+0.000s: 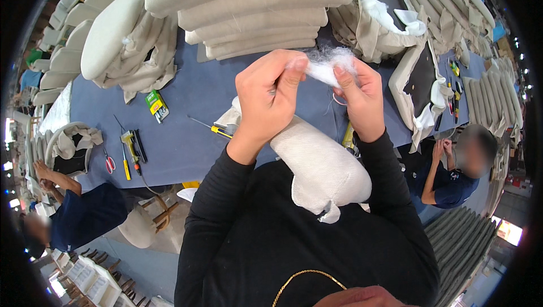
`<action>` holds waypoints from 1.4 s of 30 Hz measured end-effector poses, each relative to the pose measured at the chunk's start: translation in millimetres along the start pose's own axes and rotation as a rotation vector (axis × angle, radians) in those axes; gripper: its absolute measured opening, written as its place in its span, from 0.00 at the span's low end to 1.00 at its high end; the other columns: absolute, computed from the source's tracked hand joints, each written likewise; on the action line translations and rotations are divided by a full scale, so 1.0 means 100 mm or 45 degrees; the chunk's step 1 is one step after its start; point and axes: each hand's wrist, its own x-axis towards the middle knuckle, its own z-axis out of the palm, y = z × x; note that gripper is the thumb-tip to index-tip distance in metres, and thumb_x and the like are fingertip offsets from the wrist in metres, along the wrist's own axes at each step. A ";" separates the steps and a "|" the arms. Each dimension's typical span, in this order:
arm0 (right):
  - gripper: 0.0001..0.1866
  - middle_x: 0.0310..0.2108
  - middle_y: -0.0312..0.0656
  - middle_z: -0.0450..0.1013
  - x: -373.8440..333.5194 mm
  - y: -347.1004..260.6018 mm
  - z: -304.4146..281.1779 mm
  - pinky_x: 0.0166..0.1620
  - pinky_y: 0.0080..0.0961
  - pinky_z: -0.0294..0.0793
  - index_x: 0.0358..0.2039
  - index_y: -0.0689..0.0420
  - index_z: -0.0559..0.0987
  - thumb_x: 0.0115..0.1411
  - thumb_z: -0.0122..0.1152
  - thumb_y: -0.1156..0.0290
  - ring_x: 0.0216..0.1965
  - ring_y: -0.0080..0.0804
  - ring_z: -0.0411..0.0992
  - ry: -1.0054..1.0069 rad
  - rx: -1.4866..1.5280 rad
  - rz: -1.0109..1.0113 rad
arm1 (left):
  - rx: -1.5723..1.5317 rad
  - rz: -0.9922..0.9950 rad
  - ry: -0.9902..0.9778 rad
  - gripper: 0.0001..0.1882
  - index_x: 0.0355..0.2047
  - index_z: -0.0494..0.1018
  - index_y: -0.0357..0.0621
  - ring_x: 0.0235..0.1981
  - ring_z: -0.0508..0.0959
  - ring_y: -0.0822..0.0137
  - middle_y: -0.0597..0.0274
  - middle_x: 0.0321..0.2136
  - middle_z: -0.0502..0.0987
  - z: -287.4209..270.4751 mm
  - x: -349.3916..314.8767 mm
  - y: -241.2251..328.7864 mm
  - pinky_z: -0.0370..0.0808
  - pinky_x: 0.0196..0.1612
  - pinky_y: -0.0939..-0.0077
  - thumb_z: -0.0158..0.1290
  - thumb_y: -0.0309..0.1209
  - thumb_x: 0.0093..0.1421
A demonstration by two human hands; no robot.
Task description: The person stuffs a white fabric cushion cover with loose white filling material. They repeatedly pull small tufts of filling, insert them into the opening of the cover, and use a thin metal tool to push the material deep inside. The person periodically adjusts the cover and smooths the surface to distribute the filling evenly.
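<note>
Above the blue-covered table, a tuft of white fibre wadding (331, 71) is stretched between my two hands, its loose strands fraying upward. My left hand (271, 92) pinches one end between thumb and fingers. The other end is gripped by my right hand (365, 95), thumb on top of it. Below them, a beige fabric-covered cushioned piece (322, 160) rests against my body at the table edge, with a loose fabric flap at its near end. My left wrist partly hides its far end.
A tall stack of beige upholstered pads (254, 13) stands straight ahead. At left lie a screwdriver (210, 128), a green-yellow box (156, 105), a staple gun (132, 146) and red-handled scissors (110, 163). People work at left (90, 216) and right (455, 180).
</note>
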 end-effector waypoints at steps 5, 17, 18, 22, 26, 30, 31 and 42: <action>0.12 0.31 0.26 0.75 0.11 0.34 -0.38 0.30 0.14 0.64 0.49 0.59 0.82 0.75 0.58 0.64 0.27 0.12 0.66 0.147 0.185 0.090 | -0.438 -0.204 0.502 0.12 0.39 0.79 0.40 0.25 0.67 0.82 0.69 0.25 0.76 -0.07 -0.02 -0.05 0.62 0.27 0.82 0.52 0.34 0.77; 0.13 0.36 0.30 0.76 -0.12 0.11 -0.25 0.40 0.17 0.69 0.43 0.62 0.80 0.60 0.49 0.80 0.37 0.15 0.71 -0.160 0.118 0.062 | 0.050 -0.311 -0.263 0.08 0.42 0.86 0.41 0.24 0.68 0.84 0.72 0.24 0.78 -0.01 -0.09 0.07 0.62 0.26 0.84 0.63 0.27 0.63; 0.13 0.36 0.30 0.76 -0.11 0.09 -0.25 0.39 0.16 0.68 0.43 0.61 0.80 0.61 0.49 0.79 0.36 0.15 0.71 -0.126 0.128 0.067 | 0.039 -0.287 -0.288 0.09 0.42 0.86 0.41 0.24 0.68 0.84 0.72 0.23 0.78 -0.01 -0.09 0.08 0.62 0.26 0.84 0.64 0.28 0.62; 0.12 0.36 0.29 0.75 -0.04 0.03 -0.23 0.38 0.15 0.67 0.43 0.60 0.79 0.62 0.50 0.77 0.35 0.14 0.69 -0.036 0.104 0.023 | 0.167 -0.234 -0.434 0.14 0.44 0.86 0.41 0.23 0.67 0.83 0.71 0.22 0.77 0.02 -0.01 0.17 0.61 0.25 0.83 0.68 0.34 0.59; 0.11 0.38 0.29 0.75 0.03 -0.03 -0.24 0.41 0.14 0.68 0.46 0.60 0.78 0.65 0.53 0.76 0.38 0.13 0.69 -0.056 -0.016 -0.002 | 0.075 -0.209 -0.349 0.11 0.40 0.85 0.38 0.24 0.69 0.81 0.72 0.21 0.76 0.17 0.09 0.01 0.66 0.28 0.82 0.68 0.31 0.60; 0.12 0.40 0.30 0.75 0.06 -0.02 -0.36 0.46 0.16 0.70 0.46 0.59 0.78 0.64 0.50 0.79 0.41 0.16 0.70 0.034 -0.167 -0.093 | 0.056 -0.134 -0.374 0.09 0.37 0.83 0.37 0.25 0.71 0.81 0.72 0.22 0.77 0.21 0.19 -0.11 0.68 0.30 0.82 0.68 0.30 0.62; 0.12 0.41 0.30 0.75 0.05 0.00 -0.47 0.47 0.16 0.70 0.46 0.59 0.78 0.64 0.49 0.80 0.41 0.16 0.70 0.050 -0.196 -0.126 | 0.039 -0.132 -0.357 0.09 0.35 0.82 0.38 0.21 0.73 0.74 0.60 0.20 0.79 0.25 0.20 -0.09 0.71 0.28 0.76 0.68 0.30 0.60; 0.31 0.50 0.47 0.71 -0.66 -0.69 -0.18 0.58 0.42 0.67 0.49 0.55 0.82 0.47 0.78 0.51 0.53 0.47 0.69 -0.251 -0.796 -0.709 | 0.363 -0.052 0.187 0.09 0.38 0.83 0.39 0.24 0.76 0.76 0.66 0.26 0.84 0.21 0.46 -0.43 0.73 0.30 0.77 0.67 0.32 0.62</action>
